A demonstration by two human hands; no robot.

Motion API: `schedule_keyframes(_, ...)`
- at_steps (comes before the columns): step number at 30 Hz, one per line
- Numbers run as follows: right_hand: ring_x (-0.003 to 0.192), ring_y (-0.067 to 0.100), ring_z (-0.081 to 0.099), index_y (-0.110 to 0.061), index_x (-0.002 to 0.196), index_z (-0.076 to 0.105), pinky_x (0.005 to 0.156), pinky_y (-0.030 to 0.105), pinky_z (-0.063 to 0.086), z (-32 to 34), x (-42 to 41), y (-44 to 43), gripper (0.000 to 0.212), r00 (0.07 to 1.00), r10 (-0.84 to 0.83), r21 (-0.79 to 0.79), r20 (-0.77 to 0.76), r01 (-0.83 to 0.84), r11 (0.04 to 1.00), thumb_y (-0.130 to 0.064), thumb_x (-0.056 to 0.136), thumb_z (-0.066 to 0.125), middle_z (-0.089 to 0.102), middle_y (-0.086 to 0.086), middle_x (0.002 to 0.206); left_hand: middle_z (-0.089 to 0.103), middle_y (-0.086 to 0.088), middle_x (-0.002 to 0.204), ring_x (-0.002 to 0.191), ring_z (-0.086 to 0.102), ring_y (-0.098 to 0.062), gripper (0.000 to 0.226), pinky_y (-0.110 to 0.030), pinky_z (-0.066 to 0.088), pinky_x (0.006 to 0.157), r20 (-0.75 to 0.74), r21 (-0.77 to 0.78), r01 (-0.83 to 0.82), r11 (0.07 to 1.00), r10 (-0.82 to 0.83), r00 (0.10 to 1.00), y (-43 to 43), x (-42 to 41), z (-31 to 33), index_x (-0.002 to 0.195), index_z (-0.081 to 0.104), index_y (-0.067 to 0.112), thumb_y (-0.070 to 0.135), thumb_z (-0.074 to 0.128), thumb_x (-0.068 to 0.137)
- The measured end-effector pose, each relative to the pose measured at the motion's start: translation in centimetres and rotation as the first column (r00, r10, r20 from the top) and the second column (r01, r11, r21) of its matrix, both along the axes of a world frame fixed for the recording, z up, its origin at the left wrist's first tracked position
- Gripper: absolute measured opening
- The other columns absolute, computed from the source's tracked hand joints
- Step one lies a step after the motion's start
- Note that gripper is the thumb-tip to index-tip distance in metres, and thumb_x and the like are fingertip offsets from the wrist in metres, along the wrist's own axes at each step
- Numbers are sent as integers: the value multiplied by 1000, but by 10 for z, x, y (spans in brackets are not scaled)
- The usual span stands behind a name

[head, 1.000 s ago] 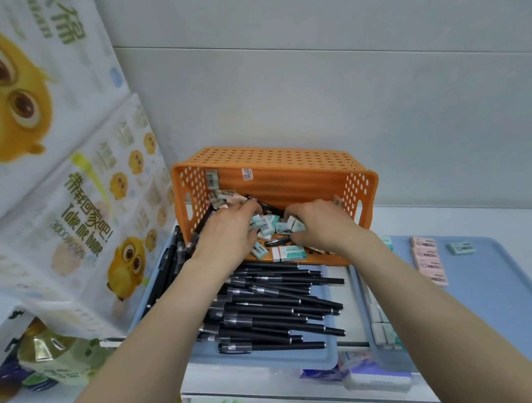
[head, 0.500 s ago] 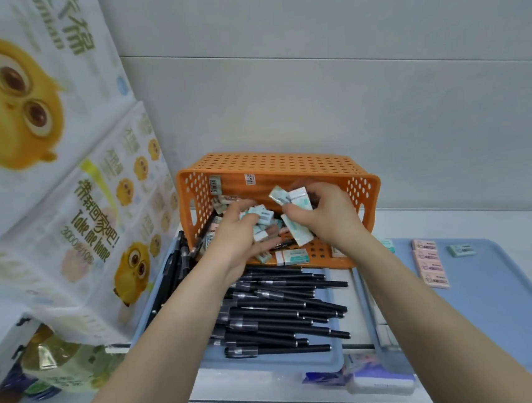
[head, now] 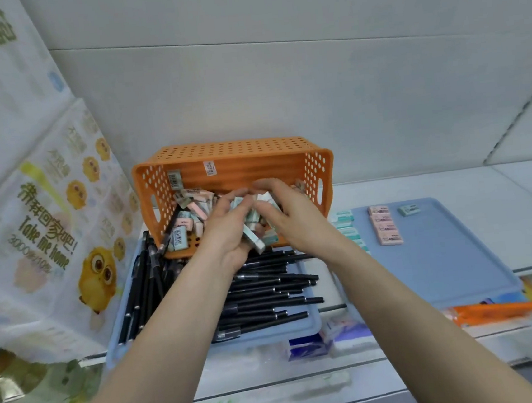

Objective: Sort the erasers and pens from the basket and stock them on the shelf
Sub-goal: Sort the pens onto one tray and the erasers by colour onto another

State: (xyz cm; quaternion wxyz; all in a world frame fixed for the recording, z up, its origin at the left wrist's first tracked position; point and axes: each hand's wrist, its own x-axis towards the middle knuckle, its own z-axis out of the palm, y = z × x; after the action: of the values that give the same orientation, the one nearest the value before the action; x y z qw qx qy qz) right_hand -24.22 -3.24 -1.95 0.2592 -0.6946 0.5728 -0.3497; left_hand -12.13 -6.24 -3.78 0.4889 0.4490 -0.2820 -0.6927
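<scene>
Watching through the head camera, I see both hands meet at the mouth of the basket. The left hand (head: 229,237) lies palm up, its fingers curled round a bunch of erasers (head: 255,235) in mint-green and white sleeves; one of them juts down between the two hands. The right hand (head: 292,221) comes in from the other side, back toward me, its fingers bent over the same bunch and gripping its top. How many erasers sit in that grip I cannot tell, as the fingers cover most of them.

The orange basket (head: 232,168) lies tipped on its side on the white shelf (head: 451,183), its opening facing me. Inside, left of the hands, loose erasers (head: 191,213), pink and green, are heaped on its lower wall, and one black pen (head: 170,231) leans out over the rim.

Just in front of the basket a blue tray (head: 306,325) holds a pile of black pens (head: 267,293), most lying crosswise, some along its left side. Beside it on the right, a second blue tray (head: 443,265) carries a column of pink erasers (head: 385,225) and a single green eraser (head: 409,209) near its far edge, with a row of green ones (head: 348,226) at its left rim. Tissue packs (head: 49,222) printed with yellow owls are stacked at the far left
</scene>
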Motion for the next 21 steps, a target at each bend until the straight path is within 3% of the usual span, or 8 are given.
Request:
schedule_keyframes(2,98,3,59,-19,137,48,90,17,47,0,-6,4,38,1000,-13,27,25,12,1000,-30,101,47,61,-1,123,65,-11,95,67,56,-20,10,-20,43,41,-2,17,11,1000,-11,1000,1,-5,-1,106,59,18,14,56,97)
schedule_keyframes(4,107,12,59,-19,135,50,93,30,48,1,-10,6,36,999,-25,41,28,24,999,-28,100,48,60,-3,120,65,-9,89,65,52,-19,11,-19,41,39,-8,21,21,1000,-21,1000,5,-11,-1,106,57,17,20,58,96)
schedule_keyframes(8,107,9,59,-21,132,53,94,32,48,4,-19,10,34,998,5,3,55,-5,1000,-26,99,52,60,-9,120,66,-8,84,66,55,-19,13,-19,42,39,-70,7,21,1000,-20,997,12,-15,5,103,58,19,21,65,92)
schedule_keyframes(11,103,12,65,-23,130,53,93,40,53,3,-33,12,42,952,74,70,297,-99,993,-21,90,67,67,-7,121,67,-8,85,56,60,-13,21,-18,42,38,-108,-3,-10,1000,10,994,15,-18,11,110,58,18,13,64,91)
schedule_keyframes(13,87,13,67,-21,120,56,80,32,57,4,-43,14,45,921,71,79,382,-109,991,-15,81,78,70,-7,117,66,-10,89,53,59,-12,27,-16,38,35,-111,2,-49,999,49,993,16,-21,13,117,57,18,8,62,92)
schedule_keyframes(16,67,9,59,-21,100,61,63,20,49,5,-65,19,34,948,50,16,315,-58,998,-17,74,84,72,-9,104,63,-14,91,65,60,-15,26,-14,36,35,-107,8,-93,996,93,990,16,-23,13,111,58,20,2,60,92)
schedule_keyframes(19,62,5,52,-22,89,65,62,19,43,-1,-99,24,16,986,-38,12,164,37,999,-18,80,78,70,-2,78,63,-17,95,74,59,-18,22,-15,36,36,-73,-1,-130,992,129,989,19,-25,10,103,59,20,1,57,94)
schedule_keyframes(21,65,2,58,-25,87,65,62,17,41,-7,-123,26,11,996,-93,25,-1,93,995,-16,86,69,72,-4,81,62,-18,95,74,58,-19,18,-16,37,37,-36,-33,-153,988,152,988,21,-26,9,100,58,20,3,56,95)
